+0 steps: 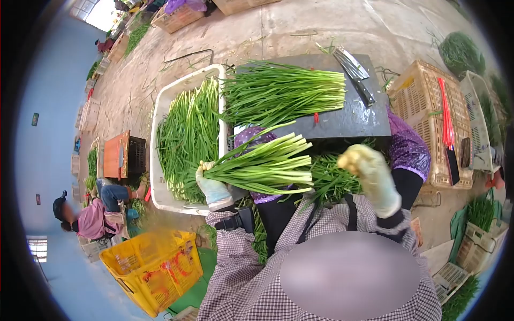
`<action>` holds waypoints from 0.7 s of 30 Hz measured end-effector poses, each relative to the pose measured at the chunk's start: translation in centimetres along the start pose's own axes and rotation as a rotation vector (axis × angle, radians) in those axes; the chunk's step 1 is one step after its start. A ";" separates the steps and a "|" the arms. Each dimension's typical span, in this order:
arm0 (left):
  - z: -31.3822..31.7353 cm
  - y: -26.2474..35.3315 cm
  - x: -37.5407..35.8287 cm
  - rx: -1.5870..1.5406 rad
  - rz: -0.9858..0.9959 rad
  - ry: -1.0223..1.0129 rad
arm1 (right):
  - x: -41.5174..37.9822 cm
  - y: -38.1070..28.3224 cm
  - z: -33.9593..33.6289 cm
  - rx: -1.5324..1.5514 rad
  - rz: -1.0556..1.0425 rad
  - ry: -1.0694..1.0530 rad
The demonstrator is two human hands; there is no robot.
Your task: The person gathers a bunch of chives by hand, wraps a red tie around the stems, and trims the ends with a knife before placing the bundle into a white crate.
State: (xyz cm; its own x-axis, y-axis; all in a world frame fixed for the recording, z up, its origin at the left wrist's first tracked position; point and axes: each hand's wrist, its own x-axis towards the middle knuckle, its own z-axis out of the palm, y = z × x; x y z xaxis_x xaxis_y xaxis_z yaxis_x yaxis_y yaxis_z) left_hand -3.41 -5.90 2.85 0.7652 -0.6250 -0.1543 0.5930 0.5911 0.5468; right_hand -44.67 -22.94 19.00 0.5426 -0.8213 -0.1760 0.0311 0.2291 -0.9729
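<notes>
My left hand [210,184], in a pale glove, is closed around a bunch of garlic chives [267,163], its white ends fanned to the right. The bunch is over my lap, beside a white crate [222,107] full of loose chives [187,136]. My right hand [369,174], gloved and a little blurred, is raised right of the bunch. Its fingers are curled together, with nothing visible in them. On the dark board [369,125] ahead lies a large bundle of chives [289,91], white ends to the right. A knife [354,72] rests at the board's far right.
A tan crate [428,101] on my right carries red ties [446,115] and a dark phone-like object [465,152]. Behind on the left stands a yellow crate [160,267]. A seated person [96,216] is farther left. Loose leaves [334,174] lie over my lap.
</notes>
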 end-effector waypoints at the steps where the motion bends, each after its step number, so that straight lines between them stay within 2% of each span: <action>1: -0.4 0.0 0.0 0.137 0.048 0.044 | -0.9 -2.9 -0.8 -0.092 0.022 -0.010; 2: -1.0 -0.1 0.3 0.202 0.069 0.091 | -1.5 -3.9 -1.8 -0.109 -0.133 -0.061; 3: -0.8 -0.4 0.2 0.199 0.065 0.090 | -1.0 -3.1 -2.2 -0.114 -0.132 -0.058; 5: 0.1 -0.5 -0.2 0.109 0.047 0.076 | 1.0 1.3 -2.6 0.744 -0.572 -0.684; 6: 2.0 -0.6 -0.9 -0.117 -0.012 0.050 | 1.5 4.4 -2.8 0.457 -0.281 -0.512; 7: 1.6 -1.1 -0.7 -0.066 0.021 0.021 | 2.0 7.2 -3.1 0.166 -0.002 -0.334; 8: 1.2 -1.9 -0.4 0.125 0.087 0.057 | 2.7 8.8 -3.1 0.153 -0.015 -0.349; 9: 0.9 -2.1 -0.5 0.330 0.151 0.102 | 3.0 10.7 -2.7 0.031 0.042 -0.278; 11: 2.4 -0.6 -1.2 0.343 0.054 0.223 | 2.8 13.4 -1.8 -0.196 0.174 -0.129; 12: 4.0 -1.8 -1.9 0.439 0.207 0.128 | 2.6 10.6 -0.2 -0.328 -0.171 -0.147; 13: 3.8 -1.6 -1.3 0.445 0.201 0.113 | 3.6 10.3 0.2 -0.376 -0.434 -0.266; 15: 3.3 -1.1 -0.3 0.046 0.076 0.129 | 3.8 8.2 1.2 -0.733 -0.534 -0.506; 16: 3.1 -1.1 -0.2 -0.073 0.043 0.098 | 3.4 7.1 3.1 -0.213 0.128 -0.388; 17: 3.7 -1.0 -0.4 -0.117 0.022 0.104 | 2.9 6.8 4.2 0.061 0.208 -0.392; 19: 2.1 -0.7 -0.1 -0.080 0.016 0.041 | 3.4 7.7 3.8 -0.425 -0.288 -0.468; 21: 3.4 -1.1 -1.1 -0.014 0.089 0.092 | 2.8 6.7 4.5 -0.074 0.232 -0.355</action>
State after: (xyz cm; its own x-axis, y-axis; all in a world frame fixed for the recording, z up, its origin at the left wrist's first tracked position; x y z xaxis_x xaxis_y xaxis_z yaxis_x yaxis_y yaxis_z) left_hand -5.71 -7.61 5.26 0.8344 -0.5205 -0.1813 0.5248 0.6496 0.5501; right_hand -39.18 -21.40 12.62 0.7834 -0.5190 -0.3419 -0.1795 0.3378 -0.9240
